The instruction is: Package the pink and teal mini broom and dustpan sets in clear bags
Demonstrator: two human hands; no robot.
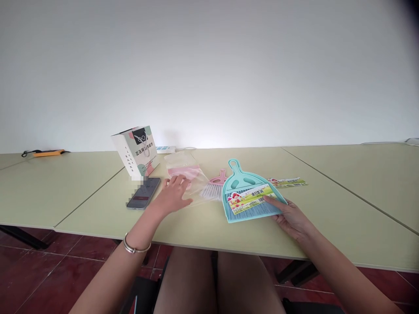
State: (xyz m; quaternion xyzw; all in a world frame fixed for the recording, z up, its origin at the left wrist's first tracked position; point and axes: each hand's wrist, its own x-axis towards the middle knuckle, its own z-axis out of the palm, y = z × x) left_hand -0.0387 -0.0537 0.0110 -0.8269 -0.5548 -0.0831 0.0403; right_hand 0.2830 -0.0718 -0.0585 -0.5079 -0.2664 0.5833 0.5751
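Observation:
My right hand (293, 220) grips the lower right edge of a teal dustpan (246, 178), its thumb lying on top. The dustpan is tilted up with its looped handle pointing away from me. A brush with blue-grey bristles (252, 213) nests in it, partly covered by a printed label card (250, 200). Fingers spread, my left hand (173, 194) rests on or just over a clear plastic bag (198, 196), and a pink area shows at the bag. Between the bag and the dustpan lies a pink hand brush (214, 185) with white bristles, partly hidden.
A phone (144, 194) lies left of my left hand, with a printed paper gift bag (135, 150) behind it. Another label card (290, 182) is to the right of the dustpan. At the back are a small white box (166, 149) and an orange object (49, 153) with a black cord.

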